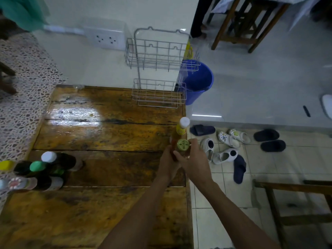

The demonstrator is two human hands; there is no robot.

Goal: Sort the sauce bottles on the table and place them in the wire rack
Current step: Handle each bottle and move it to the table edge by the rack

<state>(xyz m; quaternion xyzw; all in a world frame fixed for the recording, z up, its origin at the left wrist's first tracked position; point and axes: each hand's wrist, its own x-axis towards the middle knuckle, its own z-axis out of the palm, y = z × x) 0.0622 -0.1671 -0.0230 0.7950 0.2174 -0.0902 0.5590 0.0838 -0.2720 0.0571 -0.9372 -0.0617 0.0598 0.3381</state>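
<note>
Near the right edge of the wooden table (107, 137), my left hand (168, 163) and my right hand (195, 159) both wrap around an amber bottle with a gold-green cap (183, 145). Just behind it stands a bottle with a white cap and yellow neck label (183, 127); my left hand may touch it too. A two-tier white wire rack (158, 69) stands at the table's far right corner against the wall, both tiers holding no bottles. Several dark sauce bottles (45, 168) with white, green and yellow caps cluster at the table's left edge.
A blue bucket (199, 81) sits on the floor right of the rack. Slippers and clogs (224, 146) lie scattered on the tiles beside the table. A wall socket (106, 39) is left of the rack. Wooden furniture stands at the far right and lower right.
</note>
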